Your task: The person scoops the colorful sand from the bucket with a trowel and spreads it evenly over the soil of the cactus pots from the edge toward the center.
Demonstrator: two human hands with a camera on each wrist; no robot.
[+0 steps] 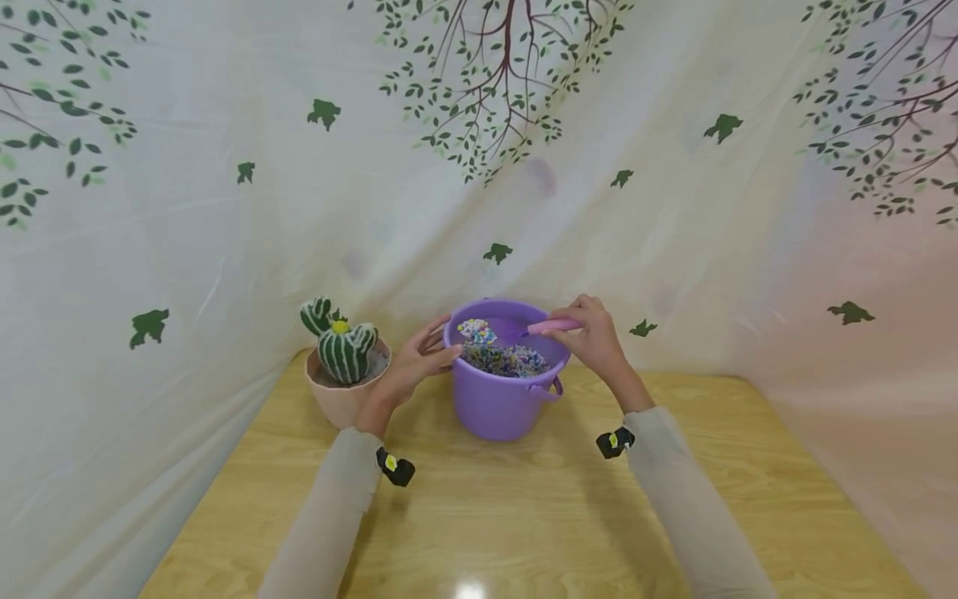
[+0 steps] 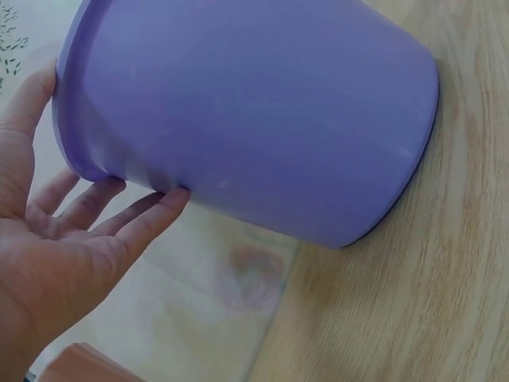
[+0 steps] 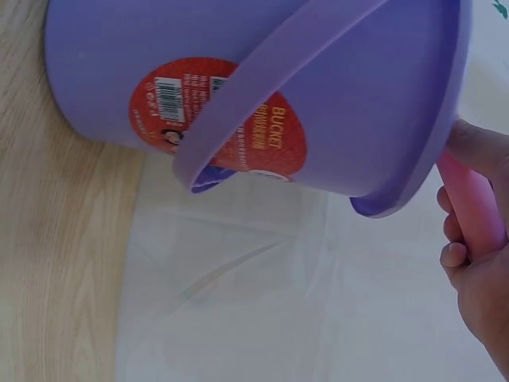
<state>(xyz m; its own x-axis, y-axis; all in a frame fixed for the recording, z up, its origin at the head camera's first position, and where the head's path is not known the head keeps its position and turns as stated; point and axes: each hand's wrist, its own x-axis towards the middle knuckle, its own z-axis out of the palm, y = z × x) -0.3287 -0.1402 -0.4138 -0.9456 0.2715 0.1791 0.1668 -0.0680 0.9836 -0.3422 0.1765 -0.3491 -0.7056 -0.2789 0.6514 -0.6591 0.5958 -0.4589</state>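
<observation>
On my feed, the pink-handled scoop (image 1: 554, 326) reaches over the inside of the purple bucket (image 1: 494, 409), its far end piled with small coloured beads (image 1: 476, 331). I take its near-level pose as a way to stop the pile sliding off. The right hand (image 1: 591, 335) grasps the handle between thumb and fingers by the right rim, which I think leaves most of the mouth clear. The left hand (image 1: 415, 362) is not clenched: its fingers stretch along the outer wall, tips touching, with the thumb at the rim, probably to brace the bucket. I see the bucket upright on the wooden surface (image 1: 524, 516), its carrying handle (image 3: 246, 87) swung down out of the way, partly across a red label (image 3: 167, 111). To the left, a pot (image 1: 337, 406) with a cactus (image 1: 344, 353) stands near the bucket. Behind hangs a printed cloth (image 1: 374, 208).

The pile covers the scoop's blade, so I cannot make out its shape, nor how deep the bed of beads below goes. The left hand hides part of the pot, and the left wrist view shows only what looks like a corner of it. In the right wrist view, the frame's edge cuts off the right hand and the bucket blocks the scoop's front; the label's finest print escapes me.
</observation>
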